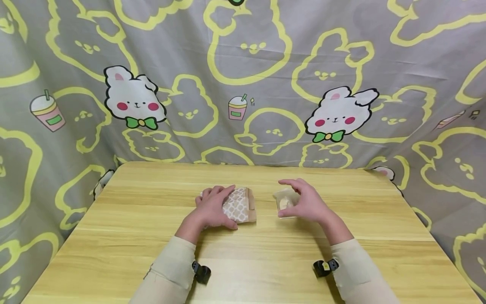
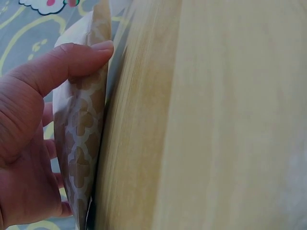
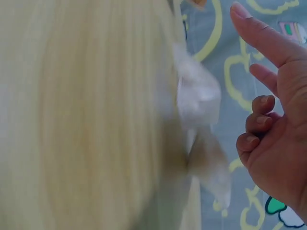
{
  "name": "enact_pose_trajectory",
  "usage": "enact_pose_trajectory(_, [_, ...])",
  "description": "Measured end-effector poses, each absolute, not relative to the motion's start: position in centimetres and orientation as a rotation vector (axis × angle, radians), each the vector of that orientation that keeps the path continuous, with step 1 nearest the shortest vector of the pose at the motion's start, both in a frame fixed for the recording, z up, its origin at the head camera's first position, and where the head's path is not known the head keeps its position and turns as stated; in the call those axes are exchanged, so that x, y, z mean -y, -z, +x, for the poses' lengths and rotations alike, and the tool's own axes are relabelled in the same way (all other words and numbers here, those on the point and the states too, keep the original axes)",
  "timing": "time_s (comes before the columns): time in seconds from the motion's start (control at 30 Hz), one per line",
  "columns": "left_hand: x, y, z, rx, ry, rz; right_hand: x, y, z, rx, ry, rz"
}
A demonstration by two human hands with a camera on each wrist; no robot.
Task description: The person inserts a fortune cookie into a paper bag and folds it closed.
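A flat brown paper bag [image 1: 238, 207] with a white lattice print lies left of the table's middle. My left hand [image 1: 212, 207] grips it across its width, and in the left wrist view the thumb [image 2: 88, 60] presses on the near edge of the printed paper. To the right sits a small translucent wrapper [image 1: 286, 202] with a pale lump in it. My right hand [image 1: 309, 204] is beside this wrapper, thumb and forefinger spread apart around it. In the right wrist view the wrapper [image 3: 199, 100] looks blurred and crumpled, with a gap between it and the fingers.
Both things lie on a wood-grain table [image 1: 243, 261], toward its far side. Behind and along both sides hangs a grey curtain [image 1: 182, 42] with yellow outlines and cartoon rabbits. A small black camera [image 1: 202, 272] is strapped at the left wrist, another black camera [image 1: 324, 268] at the right.
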State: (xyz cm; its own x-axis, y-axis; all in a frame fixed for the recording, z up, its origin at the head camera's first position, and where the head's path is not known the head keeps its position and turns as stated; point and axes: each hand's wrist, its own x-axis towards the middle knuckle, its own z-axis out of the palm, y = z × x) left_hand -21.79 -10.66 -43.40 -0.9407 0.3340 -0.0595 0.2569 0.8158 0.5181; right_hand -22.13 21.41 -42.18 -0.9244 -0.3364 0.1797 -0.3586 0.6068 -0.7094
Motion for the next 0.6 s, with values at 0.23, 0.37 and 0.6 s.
enact_pose_trajectory(0.23, [10.7, 43.3, -21.8, -2.86, -0.768, 0.465, -23.0, 43.3, -22.6, 2.804, -1.214, 0.569])
enact_pose_trajectory(0.37, [10.6, 43.4, -21.9, -2.861, -0.765, 0.462, -23.6, 43.5, -22.7, 2.82, -1.182, 0.545])
enact_pose_trajectory(0.6, [10.6, 43.5, -21.9, -2.859, -0.767, 0.454, -24.4, 44.1, -23.3, 2.864, -1.161, 0.54])
